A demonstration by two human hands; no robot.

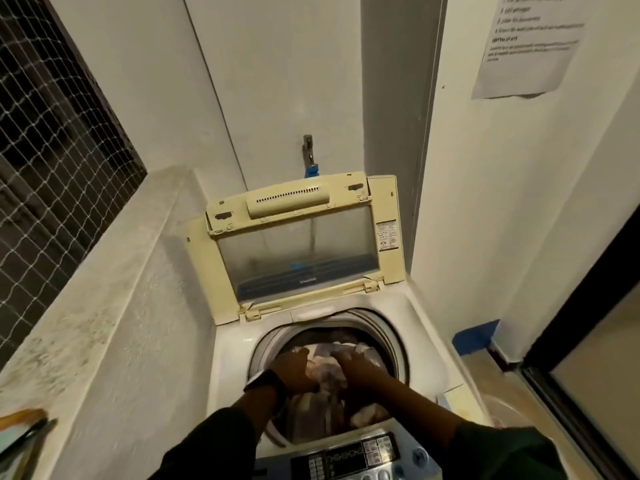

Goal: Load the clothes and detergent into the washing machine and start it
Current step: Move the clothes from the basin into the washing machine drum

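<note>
Lower middle of the frame: the white top-loading washing machine (232,344) stands with its cream glass-paned lid (205,268) raised. Inside the drum lie pale crumpled clothes (327,371) – the left hand (293,370) and right hand (357,367) rest on them, fingers blurred, grip impossible to tell.

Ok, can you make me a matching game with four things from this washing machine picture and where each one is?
Things:
1. lid
2. clothes
3. paper notice
4. control panel

Places:
A. stuck on the right wall
B. at the front, nearest the camera
C. standing open at the back
D. inside the drum

Pairs: 1-C, 2-D, 3-A, 4-B
</note>
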